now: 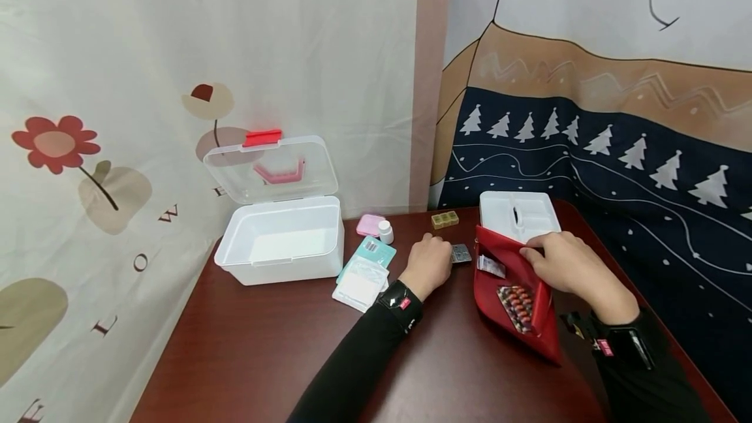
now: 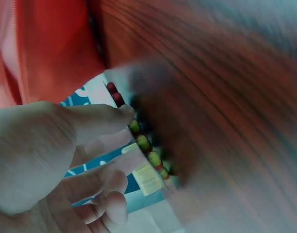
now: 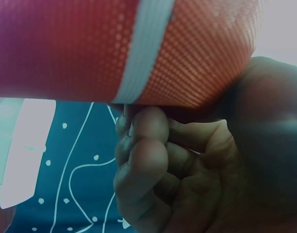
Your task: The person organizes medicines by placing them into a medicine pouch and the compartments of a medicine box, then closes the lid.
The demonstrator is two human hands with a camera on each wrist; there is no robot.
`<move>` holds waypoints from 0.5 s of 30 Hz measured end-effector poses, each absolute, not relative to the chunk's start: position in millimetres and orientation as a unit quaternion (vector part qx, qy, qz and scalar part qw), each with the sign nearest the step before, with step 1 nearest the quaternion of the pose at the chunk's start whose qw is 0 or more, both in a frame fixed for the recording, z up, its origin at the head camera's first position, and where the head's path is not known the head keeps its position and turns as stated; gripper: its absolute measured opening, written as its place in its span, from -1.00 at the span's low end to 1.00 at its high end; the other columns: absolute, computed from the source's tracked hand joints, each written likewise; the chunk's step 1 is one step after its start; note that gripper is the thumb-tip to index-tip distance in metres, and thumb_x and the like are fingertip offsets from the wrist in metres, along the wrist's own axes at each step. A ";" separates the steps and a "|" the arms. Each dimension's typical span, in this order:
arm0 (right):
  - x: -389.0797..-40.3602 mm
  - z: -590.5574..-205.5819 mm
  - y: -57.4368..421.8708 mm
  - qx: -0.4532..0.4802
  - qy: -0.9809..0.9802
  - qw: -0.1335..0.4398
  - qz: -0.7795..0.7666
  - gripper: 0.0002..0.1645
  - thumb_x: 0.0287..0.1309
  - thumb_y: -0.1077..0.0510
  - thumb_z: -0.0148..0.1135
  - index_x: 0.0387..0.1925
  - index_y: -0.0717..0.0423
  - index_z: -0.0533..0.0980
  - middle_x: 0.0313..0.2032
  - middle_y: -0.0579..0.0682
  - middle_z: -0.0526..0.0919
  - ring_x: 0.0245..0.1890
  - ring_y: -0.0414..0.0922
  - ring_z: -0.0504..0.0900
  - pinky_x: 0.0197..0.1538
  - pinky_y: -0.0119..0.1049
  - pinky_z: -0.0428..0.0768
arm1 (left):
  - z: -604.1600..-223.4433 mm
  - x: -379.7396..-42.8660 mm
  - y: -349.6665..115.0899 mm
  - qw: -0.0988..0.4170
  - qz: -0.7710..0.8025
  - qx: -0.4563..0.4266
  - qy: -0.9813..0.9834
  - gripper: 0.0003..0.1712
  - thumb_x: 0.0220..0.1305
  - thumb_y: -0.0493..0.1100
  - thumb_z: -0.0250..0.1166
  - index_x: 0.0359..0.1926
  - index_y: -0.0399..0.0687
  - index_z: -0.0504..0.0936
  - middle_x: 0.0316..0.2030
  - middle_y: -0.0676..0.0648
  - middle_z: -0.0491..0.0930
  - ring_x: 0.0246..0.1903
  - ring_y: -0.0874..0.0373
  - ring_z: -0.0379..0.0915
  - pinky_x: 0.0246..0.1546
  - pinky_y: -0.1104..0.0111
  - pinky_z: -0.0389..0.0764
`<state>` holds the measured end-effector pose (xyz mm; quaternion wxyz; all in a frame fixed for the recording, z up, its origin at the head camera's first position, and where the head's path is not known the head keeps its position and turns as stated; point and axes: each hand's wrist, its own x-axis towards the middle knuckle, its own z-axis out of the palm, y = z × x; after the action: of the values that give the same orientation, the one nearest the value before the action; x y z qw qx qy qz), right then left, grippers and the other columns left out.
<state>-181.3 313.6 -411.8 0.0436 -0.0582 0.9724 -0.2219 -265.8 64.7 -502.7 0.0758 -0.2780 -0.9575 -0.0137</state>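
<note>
Held at its edge by the thumb and fingers of my left hand (image 1: 430, 265) is a silvery blister pack (image 1: 461, 253); red and yellow-green capsules (image 2: 144, 142) show along it in the left wrist view. My right hand (image 1: 568, 265) grips the upper edge of a red pouch (image 1: 490, 297), which gapes toward the left hand. Inside the pouch lie a strip of orange-red capsules (image 1: 517, 307) and a small white packet (image 1: 491, 266). The right wrist view has the pouch's mesh-textured outside (image 3: 201, 53) and a pale band, with my fingers (image 3: 148, 165) curled beneath.
A white plastic box (image 1: 299, 269) stands at the left, its clear lid (image 1: 317, 178) raised. Beside it are a pink case (image 1: 369, 224), a white bottle (image 1: 386, 232), a teal packet (image 1: 376, 250) and a white packet (image 1: 360, 284). Behind are a yellow pillbox (image 1: 444, 219) and a white container (image 1: 499, 205).
</note>
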 end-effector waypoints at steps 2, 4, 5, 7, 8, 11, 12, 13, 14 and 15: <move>-180.8 -411.9 313.3 -0.058 0.973 0.044 -0.221 -0.60 0.60 0.07 0.21 0.08 0.33 0.74 -0.47 -0.05 0.69 -0.59 -0.18 0.56 -0.48 -0.26 0.51 | -501.9 -262.3 63.1 0.078 -0.030 -0.271 -0.959 -0.83 0.49 -0.05 0.40 -0.15 0.08 0.91 -0.22 -0.01 0.84 -0.22 0.09 0.64 -0.36 0.21 0.73; -180.3 -412.0 312.8 -0.056 0.972 0.045 -0.222 -0.60 0.60 0.07 0.21 0.09 0.32 0.74 -0.47 -0.05 0.69 -0.58 -0.18 0.56 -0.48 -0.26 0.51 | -501.5 -258.6 60.8 0.084 -0.049 -0.263 -0.960 -0.82 0.49 -0.02 0.41 -0.18 0.08 0.90 -0.29 -0.01 0.84 -0.27 0.09 0.65 -0.40 0.21 0.71; -180.1 -412.2 312.5 -0.056 0.972 0.046 -0.223 -0.60 0.60 0.07 0.22 0.09 0.33 0.74 -0.47 -0.04 0.69 -0.58 -0.17 0.56 -0.48 -0.25 0.52 | -501.4 -256.8 59.4 0.087 -0.057 -0.259 -0.960 -0.81 0.49 -0.01 0.41 -0.21 0.08 0.90 -0.32 0.00 0.83 -0.29 0.09 0.65 -0.41 0.21 0.70; -179.7 -412.6 311.8 -0.055 0.972 0.047 -0.223 -0.61 0.59 0.07 0.22 0.09 0.32 0.74 -0.46 -0.04 0.70 -0.58 -0.17 0.56 -0.47 -0.25 0.52 | -501.3 -253.1 55.8 0.093 -0.076 -0.253 -0.960 -0.79 0.50 0.01 0.41 -0.25 0.09 0.89 -0.37 0.00 0.81 -0.32 0.08 0.67 -0.43 0.21 0.69; -179.7 -412.9 311.3 -0.056 0.972 0.045 -0.222 -0.61 0.59 0.07 0.23 0.08 0.32 0.74 -0.45 -0.03 0.71 -0.57 -0.17 0.56 -0.47 -0.25 0.52 | -500.8 -251.3 53.7 0.095 -0.082 -0.252 -0.960 -0.78 0.50 0.01 0.41 -0.28 0.10 0.89 -0.39 0.01 0.81 -0.32 0.08 0.68 -0.44 0.20 0.70; -180.3 -413.8 308.6 -0.058 0.973 0.039 -0.222 -0.62 0.59 0.08 0.23 0.07 0.31 0.75 -0.42 -0.01 0.74 -0.55 -0.17 0.57 -0.46 -0.25 0.53 | -498.5 -246.6 47.1 0.093 -0.097 -0.248 -0.959 -0.77 0.51 -0.01 0.40 -0.31 0.12 0.89 -0.41 0.03 0.80 -0.31 0.08 0.71 -0.42 0.20 0.71; -180.6 -413.9 307.3 -0.058 0.973 0.038 -0.222 -0.62 0.59 0.08 0.23 0.07 0.30 0.75 -0.42 -0.01 0.74 -0.55 -0.17 0.57 -0.46 -0.25 0.54 | -497.8 -245.4 44.8 0.090 -0.102 -0.246 -0.960 -0.78 0.51 -0.02 0.40 -0.29 0.12 0.89 -0.40 0.04 0.81 -0.30 0.08 0.71 -0.42 0.20 0.70; -181.1 -414.0 305.9 -0.059 0.973 0.035 -0.222 -0.62 0.59 0.07 0.23 0.07 0.29 0.76 -0.41 0.00 0.75 -0.55 -0.17 0.57 -0.46 -0.25 0.54 | -496.9 -244.2 42.6 0.087 -0.106 -0.244 -0.960 -0.80 0.51 -0.02 0.40 -0.27 0.13 0.90 -0.38 0.05 0.81 -0.29 0.09 0.72 -0.41 0.21 0.71; -181.6 -414.1 304.4 -0.060 0.973 0.032 -0.221 -0.63 0.59 0.07 0.23 0.06 0.29 0.76 -0.41 -0.01 0.75 -0.55 -0.17 0.57 -0.45 -0.25 0.54 | -496.0 -243.1 40.5 0.083 -0.112 -0.242 -0.960 -0.81 0.51 -0.03 0.41 -0.25 0.13 0.90 -0.36 0.05 0.82 -0.28 0.09 0.73 -0.41 0.21 0.71; -182.0 -414.2 302.9 -0.061 0.972 0.032 -0.223 -0.63 0.59 0.07 0.23 0.05 0.28 0.76 -0.41 -0.01 0.75 -0.55 -0.17 0.58 -0.45 -0.25 0.55 | -495.2 -242.2 38.6 0.078 -0.118 -0.240 -0.960 -0.83 0.51 -0.03 0.41 -0.22 0.13 0.91 -0.33 0.06 0.84 -0.27 0.09 0.74 -0.39 0.22 0.71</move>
<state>-182.0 302.9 -414.2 0.0317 -0.0606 0.9725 -0.2227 -242.2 38.6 -495.2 0.0779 -0.2397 -0.9605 -0.1183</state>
